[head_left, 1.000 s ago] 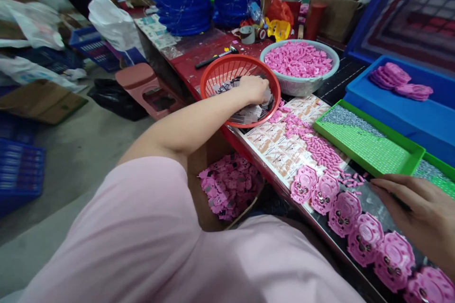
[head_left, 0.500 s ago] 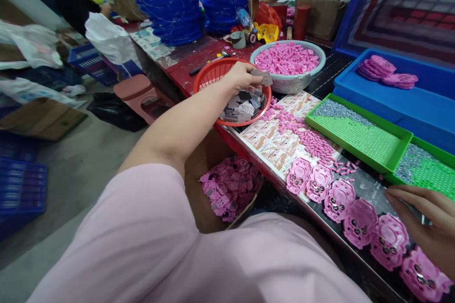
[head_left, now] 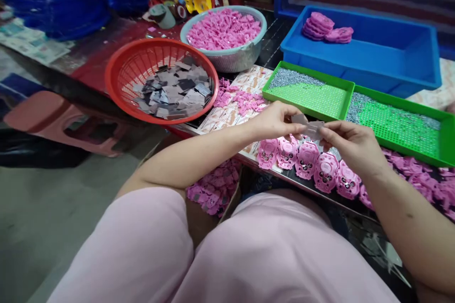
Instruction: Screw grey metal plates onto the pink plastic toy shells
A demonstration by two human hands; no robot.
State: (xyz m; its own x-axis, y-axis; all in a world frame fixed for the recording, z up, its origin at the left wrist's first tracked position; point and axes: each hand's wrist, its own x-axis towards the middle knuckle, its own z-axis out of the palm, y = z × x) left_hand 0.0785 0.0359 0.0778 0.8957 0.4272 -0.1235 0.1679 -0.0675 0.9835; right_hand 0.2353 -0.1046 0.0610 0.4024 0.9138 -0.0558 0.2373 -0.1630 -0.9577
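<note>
My left hand (head_left: 279, 122) pinches small flat grey plates (head_left: 313, 129) over the bench edge. The fingertips of my right hand (head_left: 353, 144) close on the right end of the same plates; how many there are I cannot tell. Below both hands, pink plastic housings (head_left: 307, 160) with shiny metal contacts stand in a row along the edge, some partly hidden by my right hand and forearm. To the left, a red basket (head_left: 121, 99) holds many more loose grey plates.
Behind lies a grey basin (head_left: 234, 61) of pink parts. Green perforated trays (head_left: 316, 97) with small metal pieces sit before a blue bin (head_left: 384, 57) holding stacked pink parts. An open carton of pink pieces (head_left: 215, 187) is below the bench; a pink stool (head_left: 53, 118) stands left.
My left hand has moved from above the red basket to the row of housings, carrying grey plates. My right hand has come to meet it and grips them too. The view has turned right.
</note>
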